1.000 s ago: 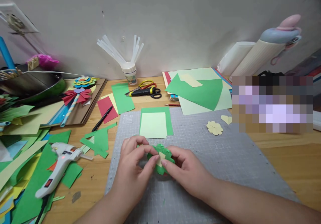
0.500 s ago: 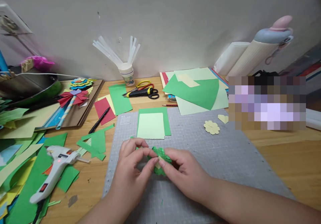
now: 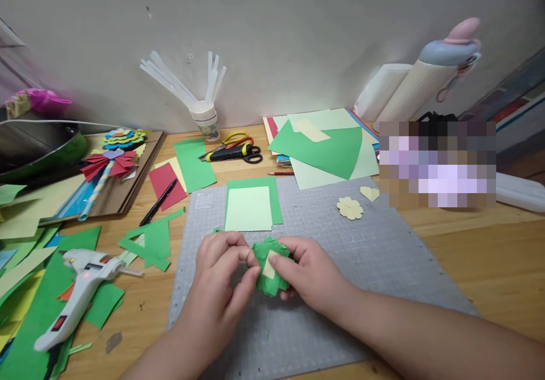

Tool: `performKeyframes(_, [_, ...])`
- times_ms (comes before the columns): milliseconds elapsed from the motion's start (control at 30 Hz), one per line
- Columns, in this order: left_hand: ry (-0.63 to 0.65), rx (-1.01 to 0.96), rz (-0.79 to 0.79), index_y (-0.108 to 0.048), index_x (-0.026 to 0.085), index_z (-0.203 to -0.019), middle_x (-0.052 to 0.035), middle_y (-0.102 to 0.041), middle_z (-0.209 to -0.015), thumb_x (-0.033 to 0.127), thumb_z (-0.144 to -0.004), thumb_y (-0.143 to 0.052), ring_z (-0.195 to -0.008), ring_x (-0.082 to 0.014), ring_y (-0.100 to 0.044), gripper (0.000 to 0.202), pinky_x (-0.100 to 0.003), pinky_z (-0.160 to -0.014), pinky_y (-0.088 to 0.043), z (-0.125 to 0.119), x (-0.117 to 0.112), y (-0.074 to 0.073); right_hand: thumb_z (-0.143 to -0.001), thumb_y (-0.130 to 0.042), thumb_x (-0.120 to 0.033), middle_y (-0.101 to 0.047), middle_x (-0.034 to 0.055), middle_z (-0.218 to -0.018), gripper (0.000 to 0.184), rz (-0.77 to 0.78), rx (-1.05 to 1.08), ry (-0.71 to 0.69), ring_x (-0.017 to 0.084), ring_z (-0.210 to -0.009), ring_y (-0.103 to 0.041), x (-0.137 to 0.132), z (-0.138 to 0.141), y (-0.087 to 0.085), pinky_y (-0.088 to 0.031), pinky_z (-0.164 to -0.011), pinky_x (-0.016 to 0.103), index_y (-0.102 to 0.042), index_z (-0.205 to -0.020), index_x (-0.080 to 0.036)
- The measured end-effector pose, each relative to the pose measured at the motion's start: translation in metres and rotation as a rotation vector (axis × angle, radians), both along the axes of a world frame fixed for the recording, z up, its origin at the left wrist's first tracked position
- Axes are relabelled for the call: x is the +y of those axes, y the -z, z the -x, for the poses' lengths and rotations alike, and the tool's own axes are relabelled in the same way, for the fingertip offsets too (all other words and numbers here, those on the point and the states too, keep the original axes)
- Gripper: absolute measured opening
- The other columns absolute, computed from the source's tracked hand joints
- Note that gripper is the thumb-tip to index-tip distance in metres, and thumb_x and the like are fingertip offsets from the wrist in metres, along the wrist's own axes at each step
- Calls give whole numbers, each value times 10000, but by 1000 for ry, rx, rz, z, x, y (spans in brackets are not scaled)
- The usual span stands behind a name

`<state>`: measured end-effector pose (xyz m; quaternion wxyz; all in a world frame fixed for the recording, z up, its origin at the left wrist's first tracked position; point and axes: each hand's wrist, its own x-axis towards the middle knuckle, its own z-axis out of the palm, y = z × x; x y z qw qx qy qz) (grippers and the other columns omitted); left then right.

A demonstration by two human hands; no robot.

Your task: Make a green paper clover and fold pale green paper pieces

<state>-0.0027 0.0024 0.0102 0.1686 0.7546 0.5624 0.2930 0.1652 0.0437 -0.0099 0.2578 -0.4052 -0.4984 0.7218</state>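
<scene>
**Pinching a crumpled green paper piece between both hands over the mat**

Spreading across the whole view, a wooden desk (image 3: pixel 489 255) carries a grey cutting mat (image 3: pixel 361 266) at its middle, with loose coloured sheets heaped along the left edge. A white glue gun (image 3: pixel 76 289) lies on those scraps, well apart from the hands. On the far part of the mat sits a pale green square (image 3: pixel 249 208) on a darker green sheet.

Just in front of that square, the left hand (image 3: pixel 217 289) and the right hand (image 3: pixel 315 278) meet over the mat. Between them is the green paper piece (image 3: pixel 272 286), directly ahead of the person and held just above the mat. It is about as wide as it is deep, so it shows no clear long axis. The left hand curls nearly shut, thumb and forefinger nipping the left edge. The right hand closes on the right side, thumb on top and fingers beneath. Neither hand is nearer; both have hold.

Under the right thumb lies a small pale yellow strip (image 3: pixel 269 266), slanting away and to the right.
</scene>
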Motion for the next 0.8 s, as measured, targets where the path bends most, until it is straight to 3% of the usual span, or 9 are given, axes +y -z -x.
performKeyframes(200, [-63, -18, -64, -610, 272, -904, -13, -502, -965, 167, -834, -589, -955, -207, -470, 127, -347, -824, -365, 3, 1, 2, -844, -524, -357, -488, -37, -612, 236, -38, 26, 4, 82, -506, -477, 0, 0, 0, -449, -466, 205, -516, -700, -170])
performKeyframes(533, [-62, -2, -82, -600, 244, -841, -17, -508, -943, 154, -832, -578, -928, -208, -476, 94, -345, -803, -362, 1, 1, 1, -876, -478, -305, -458, -20, -648, 235, -323, -62, -55, 111, -626, -454, -5, -2, 4, -383, -538, 214, -516, -680, -182])
performKeyframes(800, [4, 135, -129, -520, 217, -857, -44, -515, -969, 123, -846, -517, -951, -216, -451, 95, -360, -822, -339, -3, -4, 2, -844, -462, -198, -321, -53, -601, 261, -412, -130, -120, 93, -577, -310, -5, -3, 0, -274, -531, 231, -328, -620, -197])
